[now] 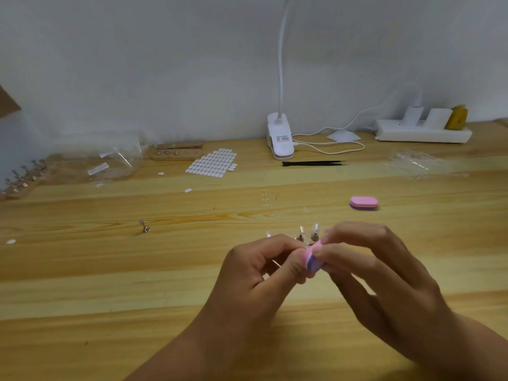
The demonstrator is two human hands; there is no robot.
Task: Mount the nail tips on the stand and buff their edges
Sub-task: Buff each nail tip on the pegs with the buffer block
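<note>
Pale wall backs a wooden table (110,270) whose near half lies mostly bare. Low in the middle, both hands meet above the planks. The right hand (384,265) clamps a pink-and-purple buffer block (312,261) between thumb and fingers. The left hand (255,270), with its fingers curled, pinches something small against that block. It is probably a nail tip, though the fingers hide it. Just behind the knuckles stand 2 mounted tips (315,232) on metal holders, upright and close together. A lone holder (145,226) stands well apart to the left.

A spare buffer block (363,202) lies to the right, beyond the hands, with open wood around it. Farther back are a sheet of white stickers (211,163), black tweezers (313,163) and a white clip lamp (280,138). A wooden stand (176,154) sits beside clear plastic bags (118,163). A power strip (423,130) runs along the wall at the far right.
</note>
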